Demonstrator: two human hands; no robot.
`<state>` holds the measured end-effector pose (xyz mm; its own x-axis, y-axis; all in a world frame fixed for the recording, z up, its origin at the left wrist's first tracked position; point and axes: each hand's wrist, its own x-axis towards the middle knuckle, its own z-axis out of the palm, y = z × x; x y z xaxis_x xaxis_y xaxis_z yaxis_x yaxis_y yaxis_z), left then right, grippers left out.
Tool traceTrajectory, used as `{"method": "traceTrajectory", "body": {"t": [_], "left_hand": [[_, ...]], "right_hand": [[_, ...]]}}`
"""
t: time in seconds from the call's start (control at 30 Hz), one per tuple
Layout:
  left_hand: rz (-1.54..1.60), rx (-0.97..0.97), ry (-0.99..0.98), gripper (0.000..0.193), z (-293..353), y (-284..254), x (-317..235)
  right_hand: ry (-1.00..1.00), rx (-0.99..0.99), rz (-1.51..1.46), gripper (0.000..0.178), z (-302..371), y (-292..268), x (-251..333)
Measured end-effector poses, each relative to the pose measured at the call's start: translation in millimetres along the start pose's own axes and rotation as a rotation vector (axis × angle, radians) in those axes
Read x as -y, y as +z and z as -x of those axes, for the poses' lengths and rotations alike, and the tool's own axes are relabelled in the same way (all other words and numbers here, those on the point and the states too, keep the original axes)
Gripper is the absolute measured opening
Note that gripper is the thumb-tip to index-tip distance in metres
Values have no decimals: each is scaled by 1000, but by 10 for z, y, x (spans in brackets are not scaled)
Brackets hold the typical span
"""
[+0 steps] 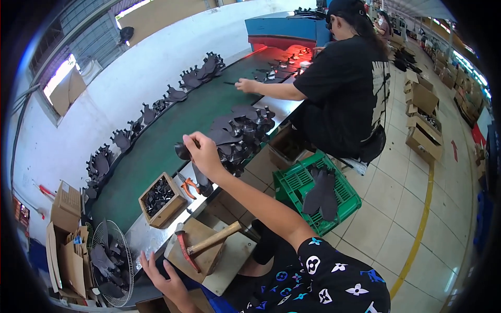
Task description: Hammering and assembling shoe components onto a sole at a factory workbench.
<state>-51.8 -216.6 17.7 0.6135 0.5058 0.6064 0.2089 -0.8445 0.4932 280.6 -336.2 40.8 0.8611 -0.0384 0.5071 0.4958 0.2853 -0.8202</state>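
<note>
Black piece (181,152), perhaps a heel, is clamped in the right fingers (192,146); left fingers (171,272) spread apart near the counter's (150,241) edge.

A co-worker (336,88) in a black T-shirt and dark cap sits near a blue machine (282,27), a red glow lighting the area before it, with another person (384,26) farther back. Open cardboard boxes (424,140) stand on a tiled floor (373,219) marked by a yellow stripe (427,195) and red arrow (454,150). At left, a white wall (172,52) frames a partly covered window (67,86).
</note>
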Motion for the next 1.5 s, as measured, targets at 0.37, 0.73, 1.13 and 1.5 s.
{"method": "traceTrajectory", "body": {"t": [0.37,0.73,1.13,1.5], "left_hand": [[447,-87,176,77,-71,444,-345],[749,-55,-464,35,297,-334,-176],[236,690,-1608,18,3994,-34,2295],[706,805,-2169,29,3282,240,772]], "right_hand": [[454,885,-658,16,1384,-20,1546],[467,454,470,31,1962,-1965,22],[1364,1533,1053,35,4094,-3791,-582],[1766,1277,952,38,4105,-5543,543]]}}
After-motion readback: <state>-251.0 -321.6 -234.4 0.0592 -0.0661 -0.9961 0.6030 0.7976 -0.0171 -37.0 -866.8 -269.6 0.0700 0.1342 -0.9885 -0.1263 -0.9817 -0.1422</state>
